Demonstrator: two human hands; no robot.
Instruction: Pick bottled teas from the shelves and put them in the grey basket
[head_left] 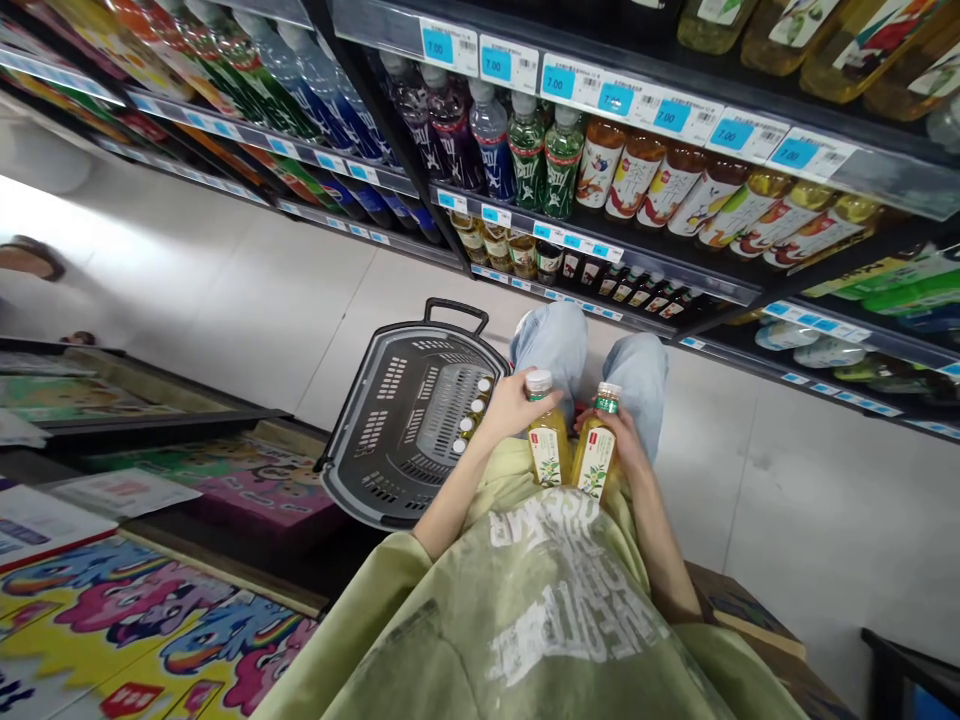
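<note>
My left hand (pixel 516 405) is closed round the neck of a yellow tea bottle (pixel 549 450) with a white cap. Wrapped round the upper part of a second, similar bottle (pixel 595 455) is my right hand (pixel 624 436). Both bottles stand nearly upright, side by side against my lap, their labels towards me. To the left of my knees is a dark grey shopping basket (pixel 375 490) on the floor. Several white-capped bottles (pixel 466 424) are lined up along its right side, beside my left forearm.
Drink shelves (pixel 675 230) with price tags cross the top. Colourful boxes (pixel 180 620) lie on a display at the lower left. A person's foot (pixel 30 260) shows at the left edge. A dark frame (pixel 900 665) stands at the lower right.
</note>
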